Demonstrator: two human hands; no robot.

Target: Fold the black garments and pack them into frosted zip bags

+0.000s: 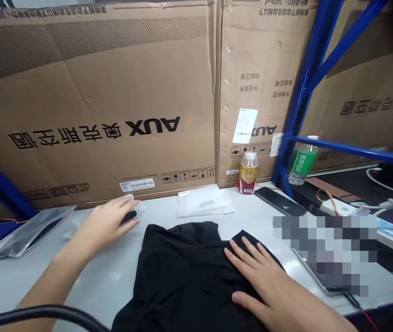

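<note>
A black garment [182, 272] lies spread on the white table in front of me, its fabric loosely wrinkled. My right hand [259, 272] rests flat on the garment's right side, fingers stretched and spread. Farther left, my left hand [113, 219] is over a clear plastic bag [140, 210] with something black showing in it. The thumb and fingers of this hand are apart, and most of the bag is hidden beneath it. What exactly the black thing is cannot be made out.
Behind the table [99, 281] stand large cardboard boxes [113, 83]. White packets [205, 203], a red-and-yellow bottle [248, 173] and a phone [281, 201] lie or stand along the back. Another plastic bag [30, 233] is at left. Blue rack posts [295, 106] and a black cable [44, 312] flank the space.
</note>
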